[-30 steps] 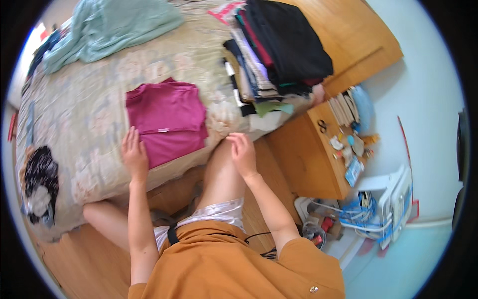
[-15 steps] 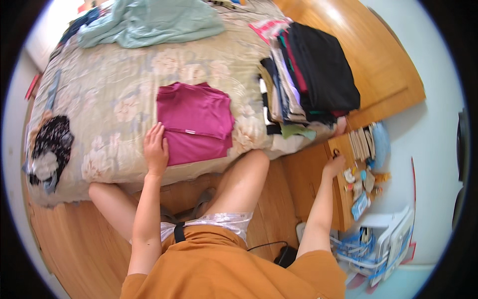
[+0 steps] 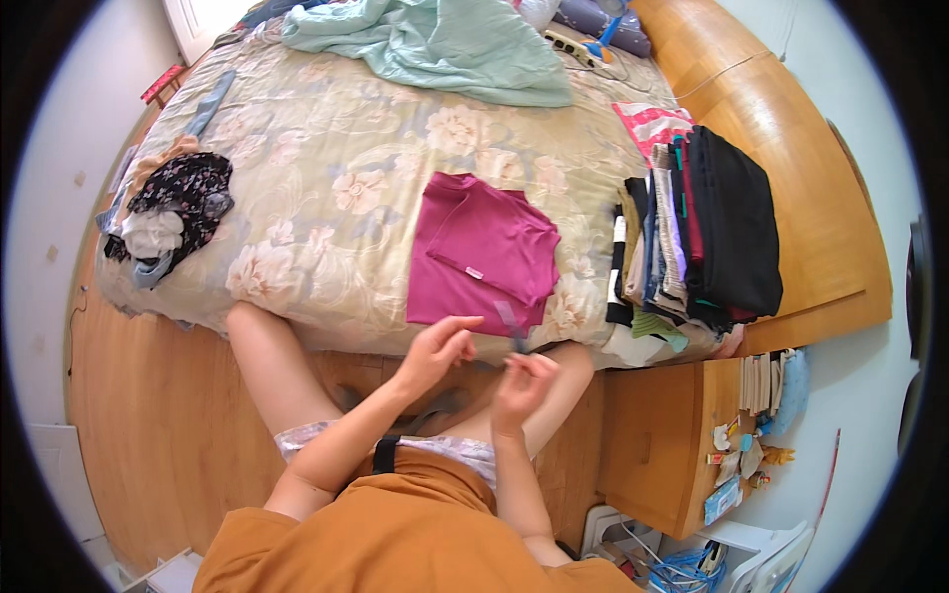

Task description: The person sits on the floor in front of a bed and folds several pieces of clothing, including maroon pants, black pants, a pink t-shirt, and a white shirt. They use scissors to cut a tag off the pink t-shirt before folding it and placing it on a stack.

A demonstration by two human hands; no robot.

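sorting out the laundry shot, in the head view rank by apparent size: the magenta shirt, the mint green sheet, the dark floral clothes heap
1. mint green sheet
2. magenta shirt, though it lies nearer the camera
3. dark floral clothes heap

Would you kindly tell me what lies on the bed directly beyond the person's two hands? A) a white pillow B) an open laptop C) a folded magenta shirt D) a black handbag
C: a folded magenta shirt lies flat on the floral bedspread, just past the left hand and right hand, which pinch a small translucent strip between them.
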